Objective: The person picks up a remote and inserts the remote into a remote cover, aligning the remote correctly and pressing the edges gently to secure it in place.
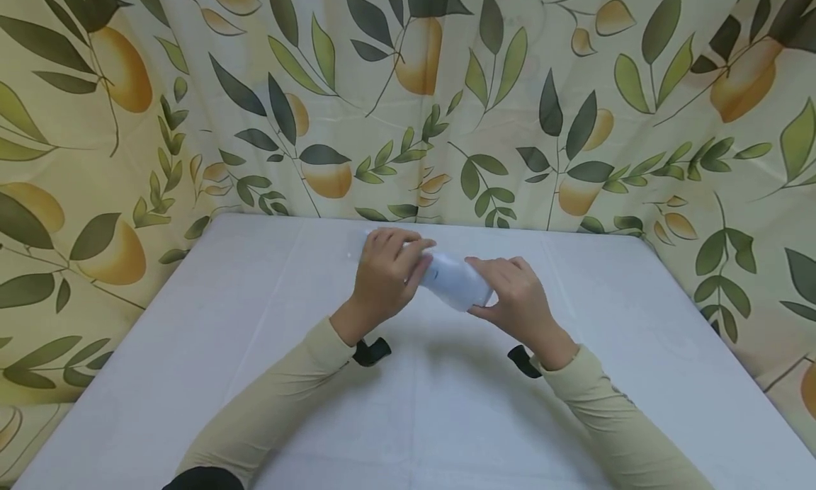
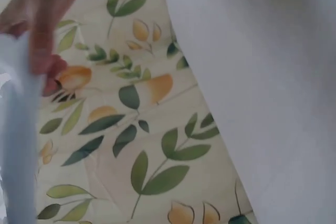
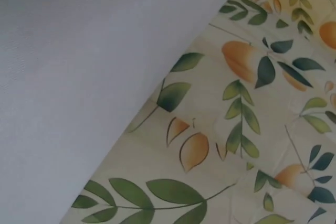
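Both hands hold a pale bluish-white, soft-looking thing above the white table; its exact kind cannot be told. It is widest by the right hand and slants up to the left, where a faint translucent part shows beyond the fingers. My left hand grips its left part, fingers curled over it. My right hand pinches its right end between thumb and fingers. In the left wrist view, the right hand holds the pale thing at the left edge. The right wrist view shows neither hand.
A white cloth covers the table. Behind and at both sides hangs a curtain printed with leaves and yellow fruit. Dark wrist-worn pieces stick out beneath both sleeves.
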{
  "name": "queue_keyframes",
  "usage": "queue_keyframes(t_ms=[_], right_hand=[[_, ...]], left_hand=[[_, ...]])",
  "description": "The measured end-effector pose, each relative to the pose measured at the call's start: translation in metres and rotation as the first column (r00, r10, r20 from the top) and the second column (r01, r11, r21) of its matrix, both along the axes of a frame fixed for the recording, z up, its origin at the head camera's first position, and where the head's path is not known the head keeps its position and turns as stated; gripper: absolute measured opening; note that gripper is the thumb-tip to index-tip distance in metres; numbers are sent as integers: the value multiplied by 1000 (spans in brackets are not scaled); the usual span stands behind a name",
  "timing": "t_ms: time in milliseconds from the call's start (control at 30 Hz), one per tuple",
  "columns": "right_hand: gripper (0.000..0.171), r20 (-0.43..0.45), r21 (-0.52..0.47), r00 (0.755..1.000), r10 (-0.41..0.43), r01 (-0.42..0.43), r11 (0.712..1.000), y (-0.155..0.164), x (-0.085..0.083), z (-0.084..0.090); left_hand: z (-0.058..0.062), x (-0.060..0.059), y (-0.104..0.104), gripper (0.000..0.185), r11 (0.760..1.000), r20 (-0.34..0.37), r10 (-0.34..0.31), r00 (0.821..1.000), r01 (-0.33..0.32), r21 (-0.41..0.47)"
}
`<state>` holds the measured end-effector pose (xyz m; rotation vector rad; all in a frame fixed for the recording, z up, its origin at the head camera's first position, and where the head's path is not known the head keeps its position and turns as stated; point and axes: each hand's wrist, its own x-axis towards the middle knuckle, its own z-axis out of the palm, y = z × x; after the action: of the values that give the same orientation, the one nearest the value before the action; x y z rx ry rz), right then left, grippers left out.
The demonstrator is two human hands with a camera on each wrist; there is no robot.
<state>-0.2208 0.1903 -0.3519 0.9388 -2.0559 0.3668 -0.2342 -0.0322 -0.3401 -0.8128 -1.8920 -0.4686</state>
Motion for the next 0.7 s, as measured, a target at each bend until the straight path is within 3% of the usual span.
queue_keyframes(t_ms=[100, 167, 267, 400, 567, 700], right_hand=[[58, 14, -121, 999, -43, 45, 992, 1, 0, 5], [54, 29, -206, 998, -61, 65, 976, -1, 1, 7], [64, 58, -295, 997, -59, 74, 953, -8, 2, 8], [72, 127, -340, 992, -29, 71, 938, -18, 6, 5], [73, 206, -352, 979, 1, 73, 933, -27, 13, 0], [58, 247, -407, 969, 25, 81, 910, -34, 17, -3]], left_hand=[[-3, 0, -2, 19, 994, -40, 106, 994, -104, 42], [-4, 0, -2, 23, 988, -40, 156, 987, -156, 15], [-5, 0, 1, 28, 978, -35, 196, 980, -198, -62], [-4, -1, 6, 27, 962, -113, 245, 963, -256, -94], [-4, -4, 6, 20, 939, -226, 315, 922, -337, -66], [-2, -7, 7, 15, 945, -238, 308, 921, -326, -41]])
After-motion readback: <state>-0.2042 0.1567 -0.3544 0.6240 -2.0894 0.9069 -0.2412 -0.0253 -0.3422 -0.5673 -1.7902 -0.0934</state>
